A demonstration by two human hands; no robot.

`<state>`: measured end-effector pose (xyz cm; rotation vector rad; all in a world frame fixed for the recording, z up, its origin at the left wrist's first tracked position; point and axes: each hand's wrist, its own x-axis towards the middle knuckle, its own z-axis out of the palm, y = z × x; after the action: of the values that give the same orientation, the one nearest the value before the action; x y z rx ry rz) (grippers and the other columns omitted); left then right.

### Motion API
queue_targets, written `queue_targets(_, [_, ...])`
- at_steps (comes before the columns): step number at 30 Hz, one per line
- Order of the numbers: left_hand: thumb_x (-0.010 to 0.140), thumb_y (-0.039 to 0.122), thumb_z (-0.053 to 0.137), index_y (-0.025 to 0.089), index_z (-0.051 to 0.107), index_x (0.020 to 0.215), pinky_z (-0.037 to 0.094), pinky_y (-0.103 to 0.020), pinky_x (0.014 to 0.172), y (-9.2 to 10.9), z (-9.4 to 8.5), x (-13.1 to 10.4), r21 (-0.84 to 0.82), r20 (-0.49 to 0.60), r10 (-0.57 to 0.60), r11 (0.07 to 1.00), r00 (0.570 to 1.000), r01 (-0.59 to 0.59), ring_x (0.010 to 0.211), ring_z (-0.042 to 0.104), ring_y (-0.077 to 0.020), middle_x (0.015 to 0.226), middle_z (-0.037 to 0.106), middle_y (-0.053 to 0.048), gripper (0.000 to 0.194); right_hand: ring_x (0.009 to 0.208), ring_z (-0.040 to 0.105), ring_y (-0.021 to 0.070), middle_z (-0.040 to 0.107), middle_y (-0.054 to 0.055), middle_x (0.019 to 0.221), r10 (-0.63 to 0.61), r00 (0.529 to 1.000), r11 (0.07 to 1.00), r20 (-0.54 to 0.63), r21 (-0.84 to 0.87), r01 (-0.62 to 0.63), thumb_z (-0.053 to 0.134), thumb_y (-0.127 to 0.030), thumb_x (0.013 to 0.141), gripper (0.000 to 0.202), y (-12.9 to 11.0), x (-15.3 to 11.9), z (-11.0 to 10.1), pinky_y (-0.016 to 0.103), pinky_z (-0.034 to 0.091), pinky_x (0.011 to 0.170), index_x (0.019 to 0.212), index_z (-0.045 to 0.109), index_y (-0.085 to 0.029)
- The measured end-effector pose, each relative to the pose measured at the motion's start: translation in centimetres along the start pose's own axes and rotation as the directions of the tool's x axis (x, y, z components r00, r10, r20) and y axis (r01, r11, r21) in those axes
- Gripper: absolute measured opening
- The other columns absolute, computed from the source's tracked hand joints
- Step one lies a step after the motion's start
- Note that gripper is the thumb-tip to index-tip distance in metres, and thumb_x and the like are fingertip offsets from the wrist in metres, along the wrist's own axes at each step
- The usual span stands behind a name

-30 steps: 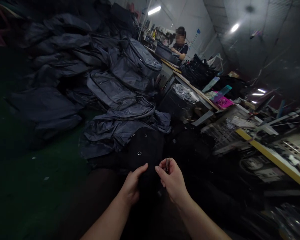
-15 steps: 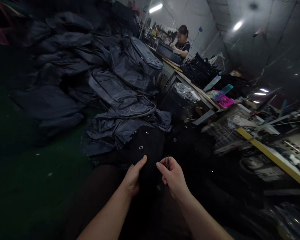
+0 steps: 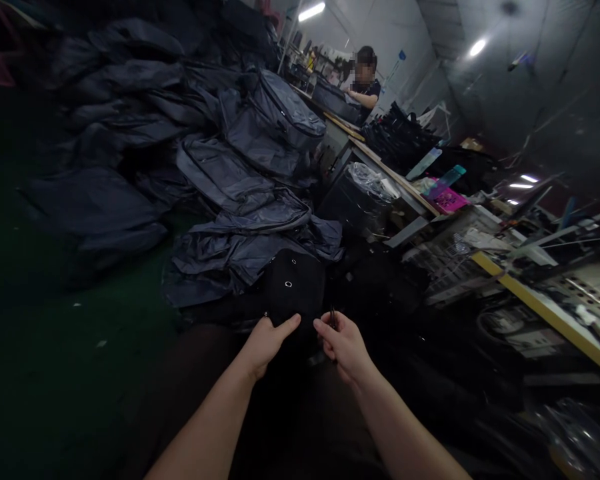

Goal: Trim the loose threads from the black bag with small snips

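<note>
The left hand (image 3: 266, 343) is partly closed on the black cloth (image 3: 305, 290), its thumb extended along the upper surface and its other fingers curled mostly out of sight at the near edge. The right hand (image 3: 344, 341) is closed in a pinch around the snips (image 3: 333, 317), whose narrow points project upward between thumb and forefinger; whether this hand also grips the cloth cannot be told in the dark. The two thumb tips face each other, near but apart. The cloth lies in front of the person, just beyond both hands, and bears two bright rings (image 3: 289, 284), one behind the other. Its far side borders a heap of dark grey bags (image 3: 245, 180), which spreads away to the left over the green floor (image 3: 75, 387); small pale scraps (image 3: 101, 344) dot the floor at left. To the right of the heap, a counter (image 3: 399, 180) runs obliquely, with a pink basket (image 3: 449, 199) near its close end and a dark bin (image 3: 347, 207) topped with clear plastic beside it. At its far end a co-worker (image 3: 367, 97) bends over a grey bag (image 3: 335, 100). Nearer, at right, extends a yellow edge (image 3: 545, 311) of a second work surface. A tube lamp (image 3: 311, 12) shines above.
</note>
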<state>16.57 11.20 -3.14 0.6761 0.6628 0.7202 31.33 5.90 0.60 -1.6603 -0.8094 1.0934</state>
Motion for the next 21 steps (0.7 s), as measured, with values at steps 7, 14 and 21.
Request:
queue_targets(7, [0.072, 0.037, 0.07, 0.012, 0.063, 0.111, 0.055, -0.04, 0.072, -0.1, 0.3, 0.3, -0.184, -0.023, -0.103, 0.978, 0.994, 0.097, 0.077, 0.069, -0.0269, 0.095, 0.072, -0.015, 0.047, 0.035, 0.029, 0.0013, 0.051, -0.006, 0.057, -0.015, 1.0, 1.0, 0.006, 0.015, 0.015, 0.071, -0.041, 0.07, 0.032, -0.8, -0.2, 0.9, 0.015, 0.019, 0.032, 0.077, 0.051, -0.017])
queue_targets(14, [0.073, 0.035, 0.07, 0.014, 0.063, 0.11, 0.055, -0.039, 0.075, 0.0, 0.5, -0.2, -0.25, 0.008, -0.091, 0.964, 0.996, 0.09, 0.079, 0.069, -0.0259, 0.095, 0.072, -0.014, 0.044, 0.04, 0.032, 0.003, 0.053, -0.003, 0.063, -0.099, 0.995, 0.981, -0.034, -0.174, 0.091, 0.066, -0.046, 0.075, 0.032, -0.8, -0.9, 1.0, 0.017, 0.021, 0.035, 0.08, 0.056, -0.017])
queue_targets(21, [0.068, 0.045, 0.072, 0.011, 0.067, 0.103, 0.055, -0.039, 0.073, 0.2, 0.2, -0.7, -0.183, -0.052, -0.242, 0.956, 0.969, 0.229, 0.08, 0.069, -0.0283, 0.092, 0.072, -0.015, 0.05, 0.054, 0.038, 0.0084, 0.044, -0.005, 0.059, -0.192, 0.977, 0.912, 0.091, -0.352, 0.212, 0.066, -0.034, 0.072, 0.023, -1.1, -1.9, 1.3, 0.02, 0.034, 0.048, 0.068, 0.051, -0.018])
